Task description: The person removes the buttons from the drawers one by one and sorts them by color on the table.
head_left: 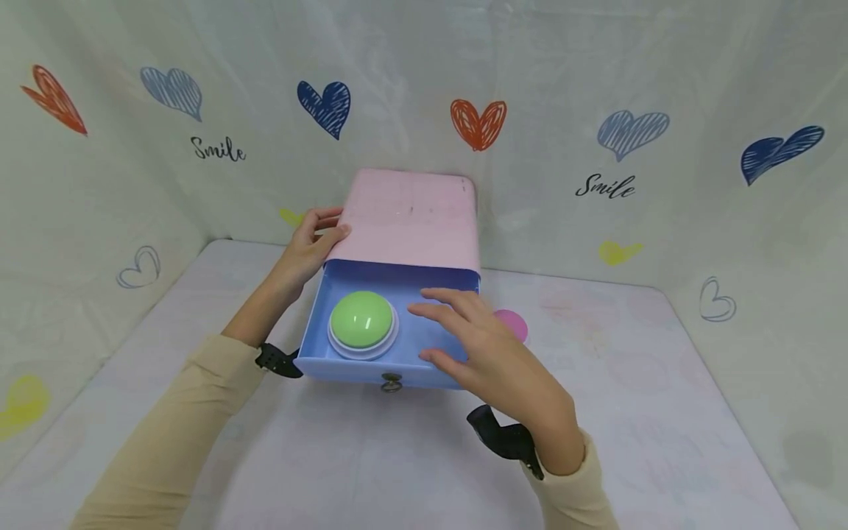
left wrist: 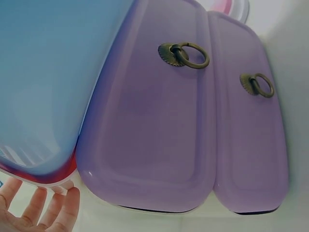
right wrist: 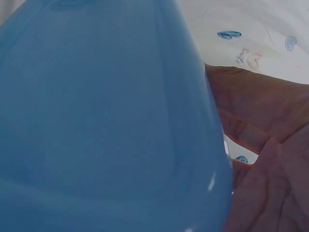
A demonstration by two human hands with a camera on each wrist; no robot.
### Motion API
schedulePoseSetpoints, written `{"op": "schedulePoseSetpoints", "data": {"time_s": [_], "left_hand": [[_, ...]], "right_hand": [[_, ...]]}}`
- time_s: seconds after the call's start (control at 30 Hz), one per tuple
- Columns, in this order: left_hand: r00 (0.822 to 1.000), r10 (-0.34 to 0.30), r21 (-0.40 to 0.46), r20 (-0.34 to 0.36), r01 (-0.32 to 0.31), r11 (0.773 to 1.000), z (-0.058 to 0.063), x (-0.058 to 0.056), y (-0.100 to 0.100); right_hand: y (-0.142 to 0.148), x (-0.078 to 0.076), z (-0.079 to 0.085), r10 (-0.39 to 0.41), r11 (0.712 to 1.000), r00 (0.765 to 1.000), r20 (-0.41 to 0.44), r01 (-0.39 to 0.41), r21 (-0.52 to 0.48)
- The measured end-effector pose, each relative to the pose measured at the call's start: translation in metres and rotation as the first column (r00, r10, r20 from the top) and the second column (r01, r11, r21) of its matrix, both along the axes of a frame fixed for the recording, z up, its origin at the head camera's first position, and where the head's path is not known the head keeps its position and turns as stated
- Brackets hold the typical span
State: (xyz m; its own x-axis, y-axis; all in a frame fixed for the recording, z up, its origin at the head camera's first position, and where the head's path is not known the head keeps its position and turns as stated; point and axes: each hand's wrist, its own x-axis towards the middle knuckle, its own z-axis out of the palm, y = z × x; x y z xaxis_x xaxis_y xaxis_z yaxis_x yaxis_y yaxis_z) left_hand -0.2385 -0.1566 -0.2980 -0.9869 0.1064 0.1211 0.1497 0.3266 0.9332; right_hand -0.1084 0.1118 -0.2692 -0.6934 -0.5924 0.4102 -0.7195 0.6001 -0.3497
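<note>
A small cabinet with a pink top [head_left: 411, 221] stands on the table, its blue top drawer [head_left: 351, 370] pulled out toward me. Inside the drawer, on the left, sits a green dome button [head_left: 361, 320] on a white base. My left hand [head_left: 310, 246] rests against the cabinet's left side near the top, its fingers [left wrist: 68, 208] extended. Over the right part of the drawer hovers my right hand [head_left: 486, 346], fingers spread and loosely bent, with nothing between them. The drawer front hides part of this hand in the right wrist view.
Below the blue drawer, two purple drawers [left wrist: 149, 111] with brass ring handles are closed. A pink round dome [head_left: 512, 324] lies on the table right of the cabinet, partly behind my right hand. A white curtain [head_left: 530, 66] with printed hearts surrounds the table's back and sides.
</note>
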Motion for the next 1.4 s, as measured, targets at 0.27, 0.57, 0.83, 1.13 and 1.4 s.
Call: {"op": "schedulePoseSetpoints", "data": {"time_s": [0.27,0.57,0.83,1.13,1.4], "left_hand": [[1.000,-0.002,-0.001,-0.003,0.002,1.000,0.000,0.000,0.000],[1.000,-0.007,-0.007,-0.002,0.007,1.000,0.000,-0.001,-0.001],[1.000,-0.014,-0.012,0.003,0.014,1.000,0.000,-0.001,-0.001],[1.000,-0.015,-0.007,0.005,0.015,1.000,-0.001,-0.002,0.000],[1.000,-0.009,-0.009,0.011,0.009,1.000,-0.001,-0.003,-0.001]], "right_hand": [[-0.020,-0.011,0.001,0.005,0.998,0.993,0.117,-0.013,0.066],[-0.042,-0.021,0.004,0.013,0.992,0.982,0.187,-0.035,0.118],[-0.059,-0.025,0.011,-0.023,0.981,0.958,0.284,-0.033,0.193],[-0.070,-0.032,0.010,-0.064,0.958,0.941,0.332,-0.035,0.284],[-0.077,-0.034,0.009,-0.095,0.946,0.931,0.351,-0.026,0.324]]}}
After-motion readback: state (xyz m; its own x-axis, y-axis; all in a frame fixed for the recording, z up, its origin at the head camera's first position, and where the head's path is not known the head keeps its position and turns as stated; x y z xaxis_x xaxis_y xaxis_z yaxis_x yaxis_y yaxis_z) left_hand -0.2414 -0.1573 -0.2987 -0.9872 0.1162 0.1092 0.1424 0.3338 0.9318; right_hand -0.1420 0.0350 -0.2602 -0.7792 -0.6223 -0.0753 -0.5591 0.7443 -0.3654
